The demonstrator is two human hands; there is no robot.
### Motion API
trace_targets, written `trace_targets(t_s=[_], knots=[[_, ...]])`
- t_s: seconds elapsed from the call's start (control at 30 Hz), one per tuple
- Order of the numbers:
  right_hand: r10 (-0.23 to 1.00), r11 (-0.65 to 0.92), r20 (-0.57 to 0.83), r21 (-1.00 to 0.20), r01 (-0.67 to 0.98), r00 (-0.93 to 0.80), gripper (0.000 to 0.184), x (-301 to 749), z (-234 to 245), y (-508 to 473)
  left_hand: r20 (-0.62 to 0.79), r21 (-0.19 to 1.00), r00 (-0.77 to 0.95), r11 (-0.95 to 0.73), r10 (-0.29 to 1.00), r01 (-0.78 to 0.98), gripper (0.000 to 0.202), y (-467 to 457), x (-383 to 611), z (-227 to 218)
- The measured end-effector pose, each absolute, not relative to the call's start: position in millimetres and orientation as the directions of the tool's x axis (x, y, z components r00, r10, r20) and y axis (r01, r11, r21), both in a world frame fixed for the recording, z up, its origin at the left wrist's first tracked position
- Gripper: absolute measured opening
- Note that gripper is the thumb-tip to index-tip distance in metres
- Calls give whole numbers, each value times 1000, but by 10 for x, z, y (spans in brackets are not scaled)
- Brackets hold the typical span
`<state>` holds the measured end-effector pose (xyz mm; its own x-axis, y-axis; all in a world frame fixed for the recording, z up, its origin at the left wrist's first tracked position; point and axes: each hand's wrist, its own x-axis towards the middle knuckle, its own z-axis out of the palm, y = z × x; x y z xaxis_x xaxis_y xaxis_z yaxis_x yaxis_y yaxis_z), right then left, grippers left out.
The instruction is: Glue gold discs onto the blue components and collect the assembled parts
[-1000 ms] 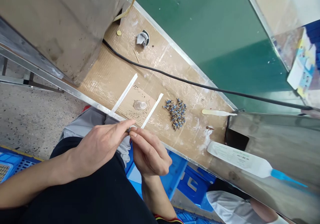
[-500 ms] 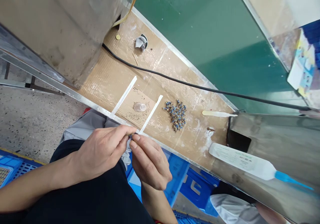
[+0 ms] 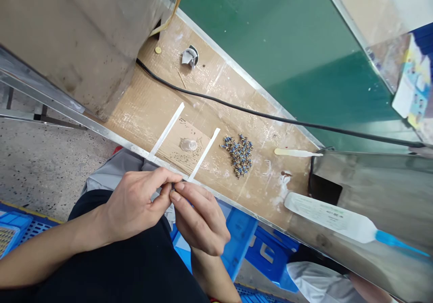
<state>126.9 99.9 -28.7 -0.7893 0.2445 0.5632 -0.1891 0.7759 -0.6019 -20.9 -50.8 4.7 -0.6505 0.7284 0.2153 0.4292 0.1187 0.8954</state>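
My left hand (image 3: 142,201) and my right hand (image 3: 203,217) meet at the bench's front edge, above my lap. Their fingertips pinch a small dark-blue part (image 3: 173,186) between them. Most of it is hidden by the fingers, so its exact kind cannot be made out. Beyond the hands, a small clear plastic dish (image 3: 188,144) rests on a cardboard patch (image 3: 176,134) with many tiny dark bits scattered round it. To the right lies a pile of small blue and brass-coloured metal parts (image 3: 241,154).
A black cable (image 3: 216,99) crosses the bench. White tape strips (image 3: 204,154) flank the cardboard. At right lie a pale flat stick (image 3: 294,153) and a white bottle with a blue nozzle (image 3: 331,217). Metal housings (image 3: 77,37) stand at both ends; blue crates (image 3: 270,258) are below.
Both hands have shifted slightly left, and the fingertips have closed further over the small part, which shows less now. The bench items lie as before.
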Motion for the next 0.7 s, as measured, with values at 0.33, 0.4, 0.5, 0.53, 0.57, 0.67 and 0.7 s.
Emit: trace_targets(t_s=[0.33,0.4,0.5,0.53,0.57,0.67,0.7], knots=[[589,335,209,-942,1,-781,27,1008,-108,965,280,853,-593,88,755,515,55,-503,-221,2],[595,284,179,-959,-3,-783,24,1000,-123,963,275,846,-580,94,766,525,57,-506,-219,-1],[602,240,172,-970,-29,-780,25,994,-148,966,277,840,-563,88,779,535,60,-503,-217,-1],[602,234,175,-972,-37,-779,25,994,-154,967,276,838,-558,89,782,539,61,-500,-216,1],[602,231,177,-972,-42,-778,25,996,-157,967,276,834,-553,90,786,544,61,-496,-214,5],[605,244,186,-969,-41,-774,23,1003,-152,962,289,821,-541,86,790,564,65,-483,-204,21],[608,251,189,-967,-39,-771,22,1006,-147,959,291,818,-538,86,791,568,67,-479,-199,26]])
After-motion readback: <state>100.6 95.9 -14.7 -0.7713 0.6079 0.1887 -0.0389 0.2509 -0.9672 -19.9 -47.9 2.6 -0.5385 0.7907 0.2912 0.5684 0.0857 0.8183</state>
